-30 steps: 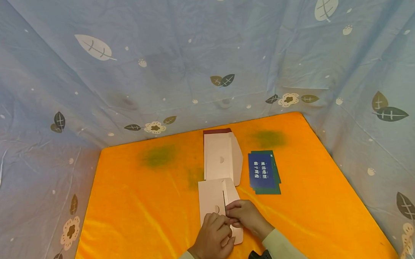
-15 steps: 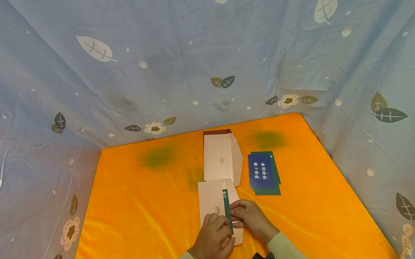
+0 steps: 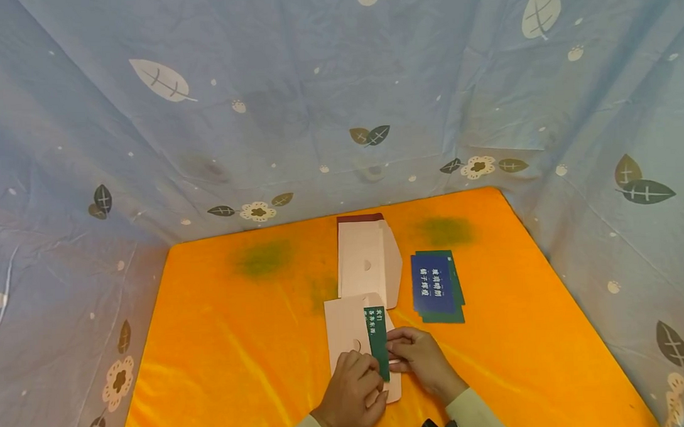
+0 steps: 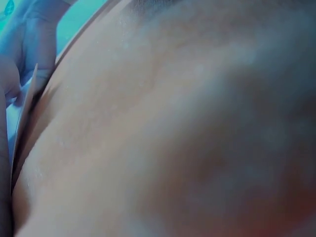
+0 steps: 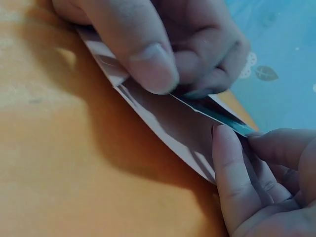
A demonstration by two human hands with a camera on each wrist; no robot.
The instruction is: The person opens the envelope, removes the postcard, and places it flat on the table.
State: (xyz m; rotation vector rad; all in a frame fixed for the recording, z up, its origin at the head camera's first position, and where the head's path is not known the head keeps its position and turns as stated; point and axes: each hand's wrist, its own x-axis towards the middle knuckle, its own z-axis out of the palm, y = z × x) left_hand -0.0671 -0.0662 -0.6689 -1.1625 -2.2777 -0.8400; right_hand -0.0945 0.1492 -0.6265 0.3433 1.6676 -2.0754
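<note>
A pale pink envelope (image 3: 343, 326) lies at the table's near side, its flap folded out to the right. Part of a dark green card (image 3: 379, 328) with white characters sticks out of its opening. My left hand (image 3: 352, 392) grips the envelope's near end with curled fingers; its thumb (image 5: 155, 69) shows large in the right wrist view. At the card's right edge, my right hand (image 3: 420, 360) pinches the card between thumb and finger, as the right wrist view (image 5: 266, 182) also shows up close. The left wrist view is mostly blurred skin.
Beyond the envelope lies a second pink envelope (image 3: 357, 257), with a dark red edge (image 3: 359, 218) showing behind it. Blue (image 3: 434, 301) and green (image 3: 458, 291) cards lie stacked on the right. Patterned blue curtains (image 3: 293, 114) enclose the orange cloth-covered table (image 3: 228, 343).
My right hand has moved slightly right, and the green card has come out of the envelope's opening, more of it showing now. The left hand has stayed in place.
</note>
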